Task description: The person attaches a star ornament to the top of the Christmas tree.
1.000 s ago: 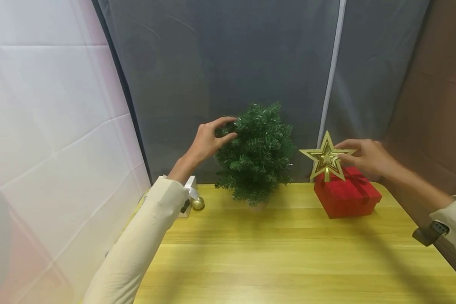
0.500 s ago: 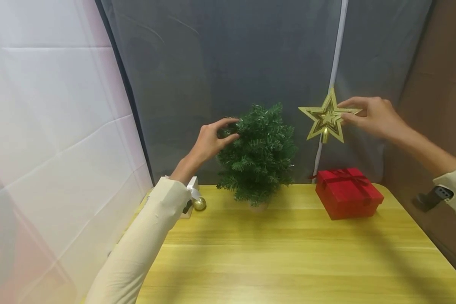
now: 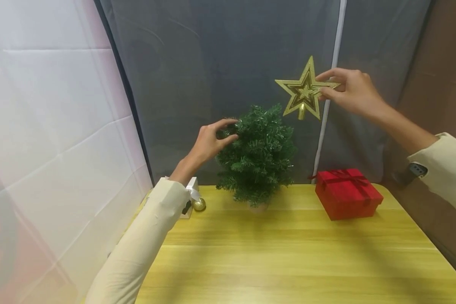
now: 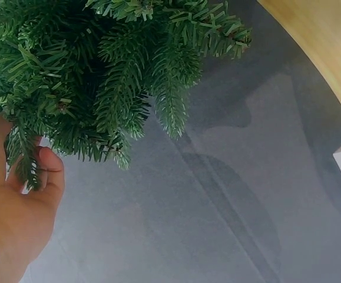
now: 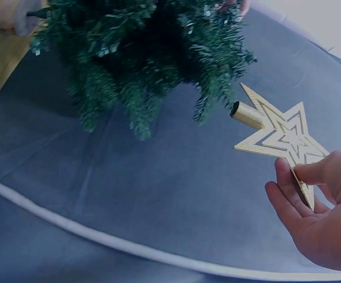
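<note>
Yellow table (image 3: pixel 289 253); right-hand grip (image 3: pixel 354 90) pinches gold star (image 3: pixel 305 92).

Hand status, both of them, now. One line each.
Left hand: holding the green tree at its side, fingers and thumb curled round the foliage.
Right hand: holding the gold star, pinched by one point.

We count 2 hands (image 3: pixel 207 143) (image 3: pixel 353 90) | 1 tree (image 3: pixel 264 147) | 1 gold star (image 3: pixel 305 92) | 1 red box (image 3: pixel 347 196) | 1 gold ball (image 3: pixel 199 204) | 1 table (image 3: pixel 273 261) | 2 sleeves (image 3: pixel 140 236) (image 3: pixel 450 169) | 1+ white items (image 3: pixel 193 185)
</note>
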`<control>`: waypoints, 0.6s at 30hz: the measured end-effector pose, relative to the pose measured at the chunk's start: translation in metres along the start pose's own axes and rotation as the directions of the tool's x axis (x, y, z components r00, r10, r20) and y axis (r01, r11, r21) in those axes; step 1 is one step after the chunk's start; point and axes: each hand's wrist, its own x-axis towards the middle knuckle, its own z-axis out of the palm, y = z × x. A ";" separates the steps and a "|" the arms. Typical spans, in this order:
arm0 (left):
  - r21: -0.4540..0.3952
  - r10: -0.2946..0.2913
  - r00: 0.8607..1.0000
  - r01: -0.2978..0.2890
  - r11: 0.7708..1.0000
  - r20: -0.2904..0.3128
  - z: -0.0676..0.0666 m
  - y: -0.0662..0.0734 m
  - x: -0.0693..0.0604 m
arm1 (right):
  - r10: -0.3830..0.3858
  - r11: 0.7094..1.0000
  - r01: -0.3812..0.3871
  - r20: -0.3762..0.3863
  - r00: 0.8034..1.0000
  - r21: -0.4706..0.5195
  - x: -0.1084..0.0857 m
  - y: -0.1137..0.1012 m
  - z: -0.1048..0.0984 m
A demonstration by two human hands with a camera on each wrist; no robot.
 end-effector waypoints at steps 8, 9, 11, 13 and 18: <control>-0.005 -0.007 1.000 0.007 1.000 0.016 0.005 0.000 -0.001 | 0.000 0.999 0.000 -0.022 1.000 0.034 0.019 -0.017 0.008; -0.005 -0.007 1.000 0.007 1.000 0.015 0.005 0.001 -0.002 | 0.006 0.999 -0.005 -0.026 1.000 0.038 0.021 -0.019 0.009; -0.004 -0.004 1.000 0.004 1.000 0.013 0.005 0.001 -0.001 | 0.012 0.999 -0.011 -0.033 0.999 0.050 0.026 -0.024 0.012; -0.006 -0.006 1.000 0.006 1.000 0.011 0.004 0.001 -0.001 | 0.016 0.997 -0.013 -0.040 0.999 0.073 0.032 -0.030 0.016; -0.015 -0.019 1.000 0.020 1.000 0.009 0.002 0.002 -0.001 | 0.023 0.991 -0.018 -0.036 0.999 0.136 0.047 -0.044 0.025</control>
